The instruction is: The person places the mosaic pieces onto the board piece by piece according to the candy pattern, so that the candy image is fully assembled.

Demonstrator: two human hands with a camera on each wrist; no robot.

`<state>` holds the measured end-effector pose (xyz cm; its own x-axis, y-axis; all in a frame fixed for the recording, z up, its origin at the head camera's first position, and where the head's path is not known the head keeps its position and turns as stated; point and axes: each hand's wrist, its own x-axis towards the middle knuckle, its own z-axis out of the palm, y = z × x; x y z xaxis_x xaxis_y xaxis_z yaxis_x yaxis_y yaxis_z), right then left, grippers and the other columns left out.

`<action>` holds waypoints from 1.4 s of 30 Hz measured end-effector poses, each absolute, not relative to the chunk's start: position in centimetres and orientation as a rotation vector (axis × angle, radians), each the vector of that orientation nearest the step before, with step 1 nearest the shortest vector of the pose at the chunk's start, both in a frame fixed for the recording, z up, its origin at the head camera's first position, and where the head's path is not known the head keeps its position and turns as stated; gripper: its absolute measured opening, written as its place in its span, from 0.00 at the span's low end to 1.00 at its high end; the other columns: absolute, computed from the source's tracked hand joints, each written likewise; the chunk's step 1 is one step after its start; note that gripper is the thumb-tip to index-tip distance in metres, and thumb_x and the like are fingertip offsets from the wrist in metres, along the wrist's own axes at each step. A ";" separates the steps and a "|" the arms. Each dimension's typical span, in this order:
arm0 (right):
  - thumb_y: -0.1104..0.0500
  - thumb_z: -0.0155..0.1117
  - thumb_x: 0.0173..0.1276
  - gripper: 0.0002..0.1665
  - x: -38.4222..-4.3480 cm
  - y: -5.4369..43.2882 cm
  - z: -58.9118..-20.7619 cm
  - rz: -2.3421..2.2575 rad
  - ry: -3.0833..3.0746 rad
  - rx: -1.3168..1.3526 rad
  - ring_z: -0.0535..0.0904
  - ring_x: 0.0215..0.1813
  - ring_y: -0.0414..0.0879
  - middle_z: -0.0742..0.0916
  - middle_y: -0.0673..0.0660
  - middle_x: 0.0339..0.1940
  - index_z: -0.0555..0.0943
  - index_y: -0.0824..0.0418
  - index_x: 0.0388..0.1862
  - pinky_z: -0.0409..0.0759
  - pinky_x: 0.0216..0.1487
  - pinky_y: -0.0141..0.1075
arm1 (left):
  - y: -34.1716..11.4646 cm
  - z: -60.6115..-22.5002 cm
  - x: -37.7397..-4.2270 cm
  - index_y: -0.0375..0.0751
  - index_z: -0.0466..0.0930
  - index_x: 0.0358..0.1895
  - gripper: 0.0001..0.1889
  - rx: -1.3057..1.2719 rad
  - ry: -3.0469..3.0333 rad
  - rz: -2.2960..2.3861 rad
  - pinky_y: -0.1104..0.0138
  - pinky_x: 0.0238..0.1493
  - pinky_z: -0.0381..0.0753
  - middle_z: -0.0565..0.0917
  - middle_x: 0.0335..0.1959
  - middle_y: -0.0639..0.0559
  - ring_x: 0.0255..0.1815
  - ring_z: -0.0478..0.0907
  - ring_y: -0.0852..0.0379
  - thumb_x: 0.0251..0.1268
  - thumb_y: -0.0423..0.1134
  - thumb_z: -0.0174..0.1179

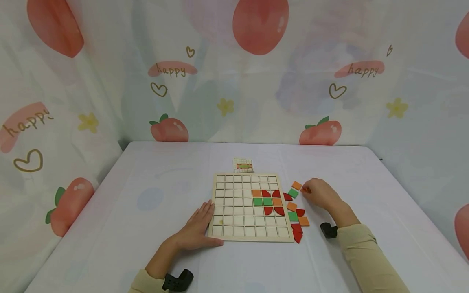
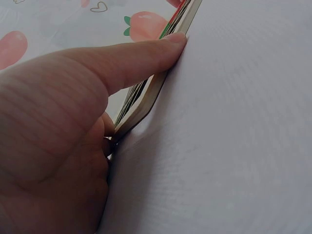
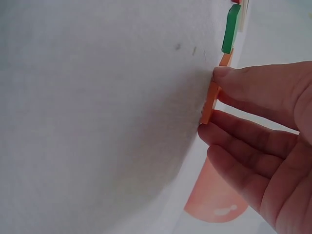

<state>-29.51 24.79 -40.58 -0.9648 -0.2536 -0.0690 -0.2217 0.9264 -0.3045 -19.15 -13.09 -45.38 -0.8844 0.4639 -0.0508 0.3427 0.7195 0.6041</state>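
A wooden grid board (image 1: 234,232) lies flat on the table, with orange and green squares and red quarter-round tiles in its right half. My left hand (image 1: 196,228) rests against the board's near left corner, fingers straight along the left side and thumb (image 2: 146,58) on the front edge. To the right of the board, my right hand (image 1: 324,197) pinches an orange square tile (image 3: 209,103) between thumb and fingers at the table surface. Close to those fingertips lie another orange tile (image 1: 296,185) and a green tile (image 1: 293,193).
A small pattern card (image 1: 243,166) sits just behind the board. Several loose red, green and orange tiles, including a green square (image 1: 293,216), lie along the board's right side. A patterned cloth (image 1: 256,89) hangs behind the white table (image 1: 168,171).
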 end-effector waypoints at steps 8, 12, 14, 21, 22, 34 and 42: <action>0.65 0.64 0.60 0.10 -29.4 24.8 -40.6 -0.452 2.981 -0.367 0.72 0.36 0.53 0.81 0.59 0.31 0.82 0.70 0.39 0.75 0.44 0.47 | -13.1 -45.2 -19.0 0.29 0.39 0.71 0.57 0.666 2.715 0.927 0.51 0.67 0.37 0.39 0.73 0.39 0.72 0.32 0.46 0.50 0.63 0.61; 0.66 0.64 0.60 0.10 -29.4 24.7 -40.4 -0.460 2.984 -0.361 0.72 0.37 0.54 0.81 0.60 0.32 0.82 0.70 0.40 0.75 0.45 0.48 | -13.1 -45.5 -19.2 0.30 0.38 0.71 0.58 0.667 2.722 0.914 0.51 0.67 0.37 0.39 0.73 0.39 0.72 0.32 0.46 0.50 0.64 0.60; 0.66 0.64 0.60 0.10 -29.4 24.6 -40.4 -0.463 2.987 -0.355 0.72 0.37 0.54 0.81 0.60 0.32 0.82 0.70 0.39 0.75 0.45 0.48 | -13.1 -45.5 -19.2 0.30 0.38 0.71 0.58 0.664 2.723 0.915 0.51 0.67 0.37 0.38 0.73 0.40 0.72 0.32 0.47 0.50 0.65 0.60; 0.67 0.64 0.60 0.10 -29.1 23.9 -39.9 -0.484 3.014 -0.383 0.72 0.35 0.53 0.81 0.59 0.31 0.82 0.71 0.39 0.76 0.42 0.46 | -13.0 -45.2 -19.2 0.30 0.39 0.71 0.57 0.653 2.710 0.916 0.51 0.67 0.37 0.38 0.73 0.40 0.72 0.32 0.46 0.50 0.63 0.61; 0.67 0.64 0.60 0.10 -28.9 23.7 -39.7 -0.491 3.020 -0.393 0.72 0.35 0.53 0.81 0.59 0.31 0.82 0.71 0.40 0.76 0.42 0.46 | -13.0 -45.2 -19.1 0.30 0.39 0.71 0.57 0.645 2.712 0.911 0.51 0.67 0.37 0.38 0.73 0.40 0.72 0.32 0.47 0.50 0.63 0.61; 0.68 0.66 0.58 0.09 -27.5 21.3 -38.7 -0.458 3.046 -0.575 0.74 0.35 0.50 0.82 0.57 0.31 0.83 0.69 0.38 0.77 0.42 0.45 | -13.0 -45.0 -19.1 0.30 0.40 0.71 0.57 0.628 2.716 0.906 0.52 0.67 0.37 0.39 0.73 0.40 0.72 0.33 0.47 0.49 0.62 0.62; 0.67 0.65 0.59 0.13 -26.3 19.9 -38.5 -0.495 3.003 -0.619 0.75 0.40 0.51 0.82 0.60 0.41 0.82 0.70 0.43 0.78 0.42 0.42 | -13.0 -45.0 -19.0 0.29 0.40 0.71 0.57 0.640 2.715 0.908 0.52 0.67 0.37 0.40 0.73 0.39 0.72 0.33 0.46 0.50 0.62 0.62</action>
